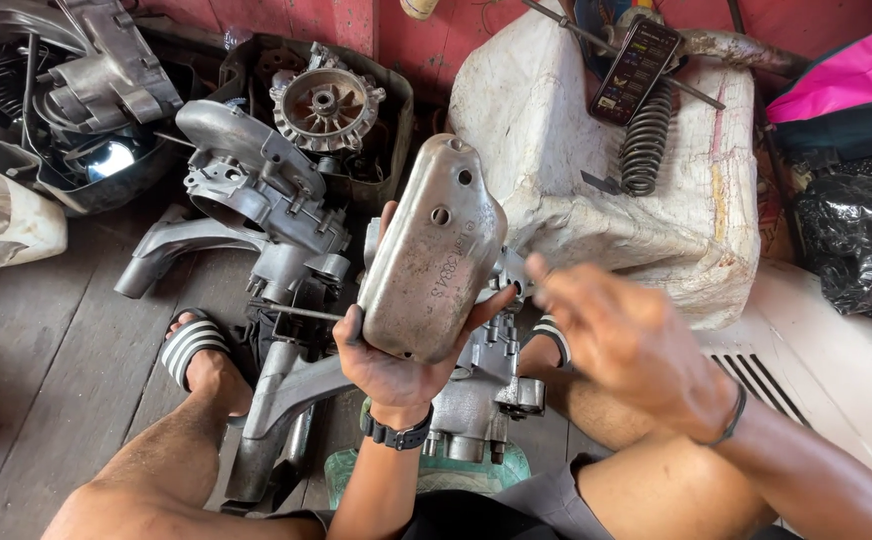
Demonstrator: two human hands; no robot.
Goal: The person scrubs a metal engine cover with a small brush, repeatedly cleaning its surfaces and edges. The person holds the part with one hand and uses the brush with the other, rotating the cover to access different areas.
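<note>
My left hand [396, 365] grips a dull grey metal engine cover [434, 255] from below and holds it upright in front of me. The cover is rounded, scratched, with two small holes near its top. My right hand [621, 335] hovers just to the right of the cover, blurred, fingers partly curled; whether it pinches something small I cannot tell. Beneath the cover an engine casing [481, 385] stands between my legs on a green block [426, 470].
More engine parts lie at the left: a crankcase [256, 190], a finned flywheel [324, 108] in a dark tray, a grey arm [276, 400]. A white canister [596, 180] carries a coil spring [646, 140] and a phone [636, 70]. My sandalled left foot [196, 350] rests on the wooden floor.
</note>
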